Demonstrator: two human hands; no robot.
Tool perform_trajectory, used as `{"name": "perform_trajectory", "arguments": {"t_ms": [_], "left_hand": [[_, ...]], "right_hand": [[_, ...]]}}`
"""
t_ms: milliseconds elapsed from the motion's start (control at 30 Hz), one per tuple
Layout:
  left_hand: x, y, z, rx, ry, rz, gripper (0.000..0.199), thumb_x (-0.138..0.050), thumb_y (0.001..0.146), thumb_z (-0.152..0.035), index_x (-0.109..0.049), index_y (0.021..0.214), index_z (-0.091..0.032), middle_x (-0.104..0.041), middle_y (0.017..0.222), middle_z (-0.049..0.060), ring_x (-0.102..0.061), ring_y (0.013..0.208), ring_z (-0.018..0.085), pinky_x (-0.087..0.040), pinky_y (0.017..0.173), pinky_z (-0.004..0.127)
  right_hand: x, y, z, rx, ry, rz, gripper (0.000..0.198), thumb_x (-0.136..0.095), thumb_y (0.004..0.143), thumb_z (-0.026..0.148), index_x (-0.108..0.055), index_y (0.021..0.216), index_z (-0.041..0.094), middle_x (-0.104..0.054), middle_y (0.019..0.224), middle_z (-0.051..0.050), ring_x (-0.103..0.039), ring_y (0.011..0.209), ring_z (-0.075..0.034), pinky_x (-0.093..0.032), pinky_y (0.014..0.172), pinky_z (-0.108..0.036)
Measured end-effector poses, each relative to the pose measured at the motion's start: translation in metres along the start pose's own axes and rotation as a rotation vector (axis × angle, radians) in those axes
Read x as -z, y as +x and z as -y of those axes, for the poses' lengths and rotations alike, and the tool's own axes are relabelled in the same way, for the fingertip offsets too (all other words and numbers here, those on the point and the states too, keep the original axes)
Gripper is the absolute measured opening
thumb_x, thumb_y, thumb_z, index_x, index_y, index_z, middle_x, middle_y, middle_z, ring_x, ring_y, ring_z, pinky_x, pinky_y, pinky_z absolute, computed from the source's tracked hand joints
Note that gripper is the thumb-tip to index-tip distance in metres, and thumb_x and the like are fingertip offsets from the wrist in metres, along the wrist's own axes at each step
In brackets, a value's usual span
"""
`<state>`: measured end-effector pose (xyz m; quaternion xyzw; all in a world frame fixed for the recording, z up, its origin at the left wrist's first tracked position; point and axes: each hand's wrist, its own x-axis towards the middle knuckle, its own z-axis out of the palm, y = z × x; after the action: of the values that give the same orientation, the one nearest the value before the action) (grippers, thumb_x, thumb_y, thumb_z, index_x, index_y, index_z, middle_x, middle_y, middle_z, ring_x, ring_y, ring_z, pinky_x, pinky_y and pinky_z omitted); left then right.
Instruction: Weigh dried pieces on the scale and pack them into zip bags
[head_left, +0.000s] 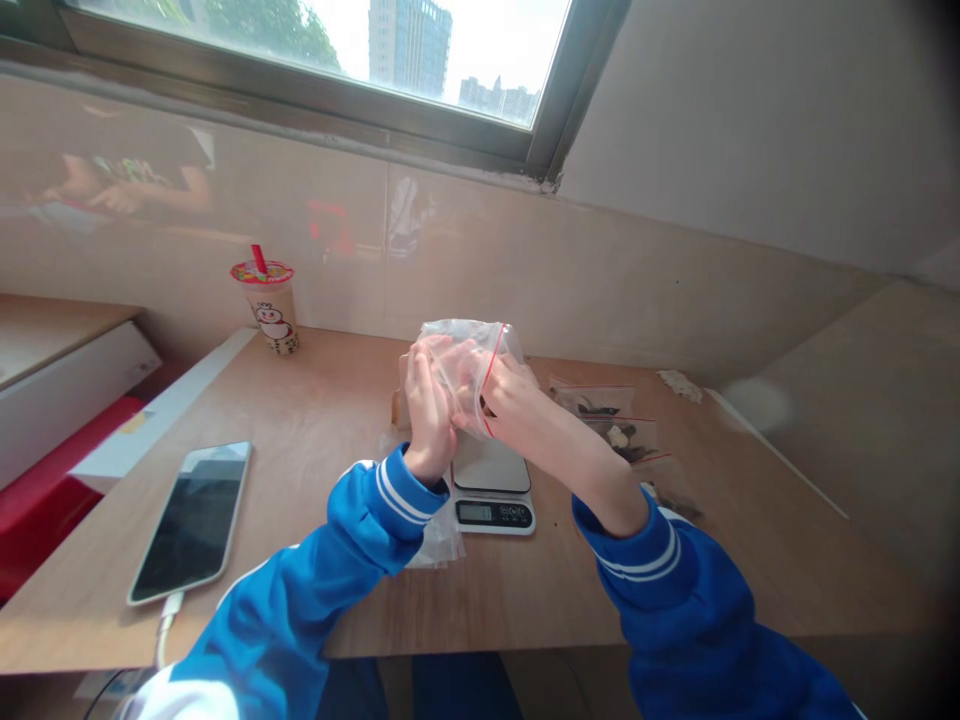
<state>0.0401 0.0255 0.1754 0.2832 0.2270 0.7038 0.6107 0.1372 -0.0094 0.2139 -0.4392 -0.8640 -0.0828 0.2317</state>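
Observation:
A clear plastic zip bag (476,338) with a red seal strip is held up above the white kitchen scale (491,470). My left hand (429,415) grips the bag's left side, its fingers pointing up along the plastic. From the right, my right hand (514,395) reaches into the bag's mouth. Its fingers are behind the cloudy plastic, so their grasp is hidden. A small dark bit shows near the opening, too little to name. Under my left wrist, more clear bags (439,545) lie beside the scale.
Filled zip bags with dark dried pieces (626,437) lie right of the scale. A phone (196,520) with a charging cable (166,625) rests at left. The lidded drink cup (271,310) with a red straw stands near the wall. A crumpled scrap (681,385) lies at back right.

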Motion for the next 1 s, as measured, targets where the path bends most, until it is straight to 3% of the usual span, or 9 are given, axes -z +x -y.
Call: {"name": "perform_trajectory", "arguments": {"t_ms": [133,300,400,533,767,867,1000], "left_hand": [[0.002,0.003,-0.004,0.018,0.021,-0.002,0.035,-0.037,0.094,-0.047,-0.06,0.1,-0.021,-0.071,0.102,0.009,-0.068,0.098,0.024,-0.052,0.088,0.036],[-0.004,-0.004,-0.011,0.132,-0.064,0.242,0.06,-0.03,0.091,-0.062,-0.063,0.113,-0.018,-0.071,0.107,0.012,-0.067,0.101,0.027,-0.055,0.083,0.039],[-0.004,-0.007,-0.006,0.151,0.001,0.296,0.059,-0.038,0.088,-0.063,-0.066,0.112,-0.018,-0.071,0.104,0.01,-0.066,0.101,0.028,-0.055,0.081,0.037],[-0.003,-0.007,0.004,0.023,0.091,0.244,0.042,-0.051,0.088,-0.05,-0.068,0.107,-0.017,-0.07,0.107,0.007,-0.065,0.102,0.024,-0.053,0.086,0.032],[-0.008,-0.025,0.001,-0.067,-0.049,0.078,0.018,-0.054,0.089,-0.029,-0.068,0.096,-0.018,-0.07,0.1,0.004,-0.065,0.098,0.019,-0.051,0.088,0.03],[-0.009,-0.033,-0.005,-0.01,-0.077,0.002,0.024,-0.05,0.09,-0.034,-0.067,0.094,-0.017,-0.07,0.096,0.005,-0.065,0.095,0.02,-0.053,0.084,0.031],[0.002,-0.041,-0.015,0.195,-0.126,-0.062,0.036,-0.045,0.09,-0.045,-0.065,0.107,-0.021,-0.07,0.108,0.006,-0.068,0.091,0.023,-0.056,0.073,0.034]], "right_hand": [[0.014,0.001,-0.002,0.032,0.15,0.008,0.012,-0.054,0.09,0.022,-0.065,0.092,0.027,-0.067,0.099,-0.003,-0.058,0.102,-0.023,-0.047,0.097,-0.042],[0.036,0.007,-0.006,-0.004,0.271,-0.031,0.007,-0.062,0.087,0.028,-0.064,0.093,0.025,-0.066,0.107,-0.003,-0.061,0.102,-0.021,-0.051,0.09,-0.034],[0.043,0.01,-0.007,-0.028,0.293,-0.027,0.013,-0.063,0.087,0.031,-0.064,0.099,0.026,-0.068,0.106,-0.002,-0.063,0.098,-0.021,-0.051,0.087,-0.034],[0.043,0.01,-0.006,-0.008,0.292,0.009,0.012,-0.063,0.086,0.027,-0.066,0.098,0.025,-0.068,0.108,-0.002,-0.062,0.103,-0.021,-0.05,0.091,-0.035],[0.037,0.003,0.0,-0.03,0.375,-0.173,0.005,-0.059,0.088,0.025,-0.064,0.089,0.024,-0.065,0.097,-0.003,-0.061,0.093,-0.017,-0.052,0.081,-0.03],[0.037,0.005,0.003,-0.061,0.528,-0.273,0.008,-0.061,0.087,0.03,-0.065,0.091,0.024,-0.066,0.097,-0.003,-0.063,0.091,-0.016,-0.053,0.079,-0.029],[0.033,0.012,0.003,-0.176,0.703,-0.447,0.017,-0.067,0.081,0.038,-0.066,0.087,0.022,-0.068,0.092,-0.003,-0.065,0.085,-0.015,-0.054,0.074,-0.028]]}}
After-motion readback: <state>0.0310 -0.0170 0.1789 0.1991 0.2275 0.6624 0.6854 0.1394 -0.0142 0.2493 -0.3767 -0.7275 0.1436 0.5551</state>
